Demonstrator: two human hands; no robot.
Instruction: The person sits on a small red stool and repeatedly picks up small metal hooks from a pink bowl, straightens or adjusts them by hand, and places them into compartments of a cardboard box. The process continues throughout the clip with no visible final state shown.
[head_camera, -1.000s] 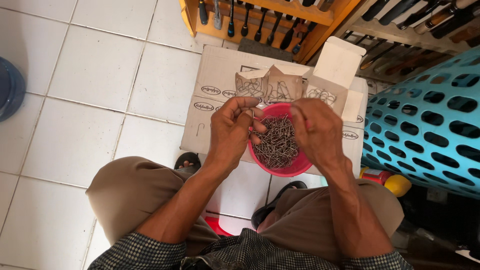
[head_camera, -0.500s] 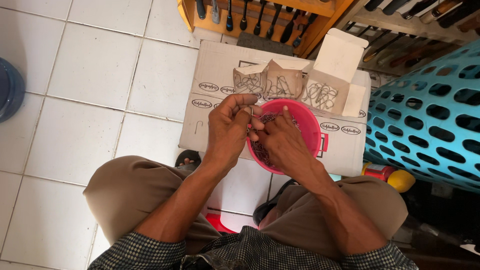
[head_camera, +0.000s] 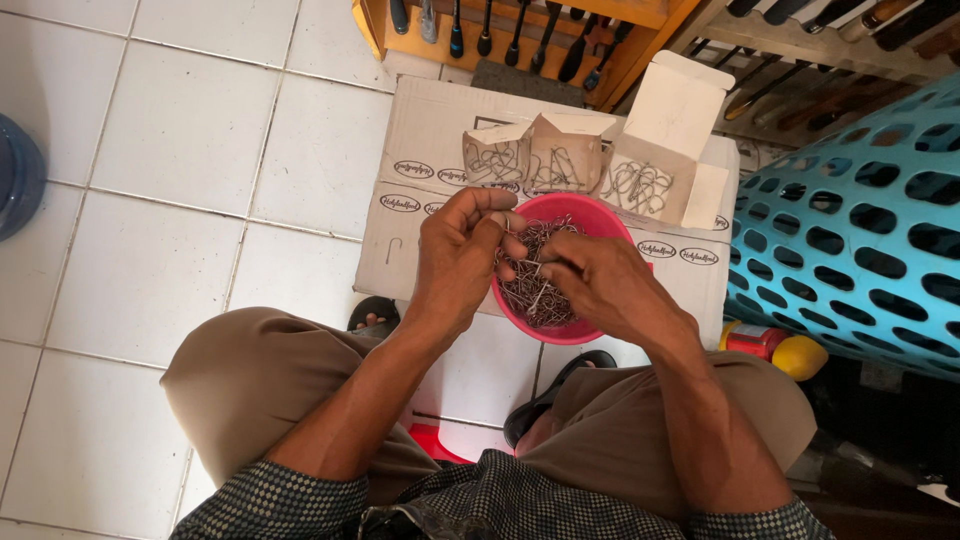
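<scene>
Looking down from the head camera, I see a seated person's knees and both hands over a pink bowl (head_camera: 600, 225) that rests on a flattened cardboard carton (head_camera: 420, 150) on a white tiled floor (head_camera: 180, 130). The bowl holds a tangled heap of small metal wire hooks (head_camera: 535, 290). The left hand (head_camera: 455, 260) hovers at the bowl's left rim, its thumb and fingers pressed together on a few hooks gathered upright. The right hand (head_camera: 600, 285) lies across the bowl, fingertips pinched on a hook or two lifted from the pile; how many I cannot tell. Behind the bowl stand three small open cardboard boxes (head_camera: 570, 160), each already holding hooks. A turquoise perforated basket (head_camera: 860, 230) sits to the right, and a wooden rack of tool handles (head_camera: 520, 30) runs along the top. To do this well, I judge the right hand should tease each hook free slowly so the tangle does not drag out with it, then lay it against the left hand's bundle facing the same way, keeping both hands over the bowl to catch drops.
</scene>
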